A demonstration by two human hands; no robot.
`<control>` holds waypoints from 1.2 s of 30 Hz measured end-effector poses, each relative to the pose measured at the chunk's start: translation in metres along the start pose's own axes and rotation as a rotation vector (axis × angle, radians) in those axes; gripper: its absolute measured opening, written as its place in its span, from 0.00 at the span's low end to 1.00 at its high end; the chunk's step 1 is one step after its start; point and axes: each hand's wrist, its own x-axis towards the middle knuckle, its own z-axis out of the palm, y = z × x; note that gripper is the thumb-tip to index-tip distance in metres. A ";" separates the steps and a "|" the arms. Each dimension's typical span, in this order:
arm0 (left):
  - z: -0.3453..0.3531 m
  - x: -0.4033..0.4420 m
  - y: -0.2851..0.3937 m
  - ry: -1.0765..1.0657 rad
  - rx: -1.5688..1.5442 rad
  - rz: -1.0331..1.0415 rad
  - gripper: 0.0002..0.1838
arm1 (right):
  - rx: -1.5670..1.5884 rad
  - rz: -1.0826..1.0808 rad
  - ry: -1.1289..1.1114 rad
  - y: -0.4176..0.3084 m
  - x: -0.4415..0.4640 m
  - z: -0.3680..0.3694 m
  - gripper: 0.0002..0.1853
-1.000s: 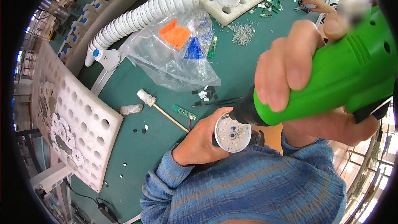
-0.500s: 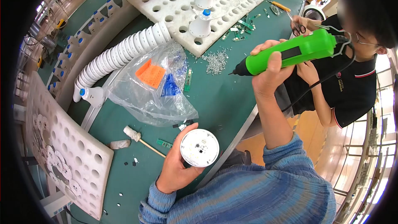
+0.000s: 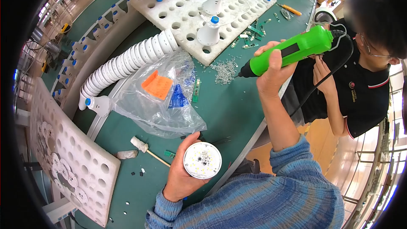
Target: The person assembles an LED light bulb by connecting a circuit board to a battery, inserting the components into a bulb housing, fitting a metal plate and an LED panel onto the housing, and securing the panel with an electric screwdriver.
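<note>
My left hand [image 3: 180, 178] holds a round white lamp [image 3: 202, 160] with its LED board facing up, fingers wrapped round its side. Farther up and to the right, my right hand [image 3: 274, 70] grips a green electric screwdriver [image 3: 292, 51]. The black tip of the tool points down-left, beside a pile of small screws [image 3: 224, 72] on the green table. A clear plastic bag [image 3: 157, 110] with orange and blue pieces lies beyond my left hand. Left of that hand is a stick with a wrapped white head [image 3: 139, 144].
White foam boards with holes stand at the left [image 3: 85, 161] and back [image 3: 178, 12]. Stacked white cups [image 3: 127, 65] curve beyond the bag. Small green circuit boards [image 3: 254, 32] lie near the screws. A co-worker in a black shirt [image 3: 360, 101] sits at the right, hands near the tool.
The green screwdriver has moved from the lamp up and away, over to beside the screw pile. My left hand has shifted down-left with the lamp, whose LED face is turned up.
</note>
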 end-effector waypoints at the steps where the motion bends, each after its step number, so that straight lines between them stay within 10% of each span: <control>1: 0.000 0.000 0.000 0.003 0.006 0.002 0.53 | 0.000 0.005 0.010 -0.003 0.001 0.000 0.21; 15: 0.010 0.013 0.016 0.128 0.484 0.347 0.36 | 0.494 0.163 -0.139 -0.076 -0.004 0.018 0.26; 36: 0.007 0.001 0.022 0.111 0.425 0.359 0.37 | 0.647 0.345 -0.437 -0.118 -0.036 0.044 0.38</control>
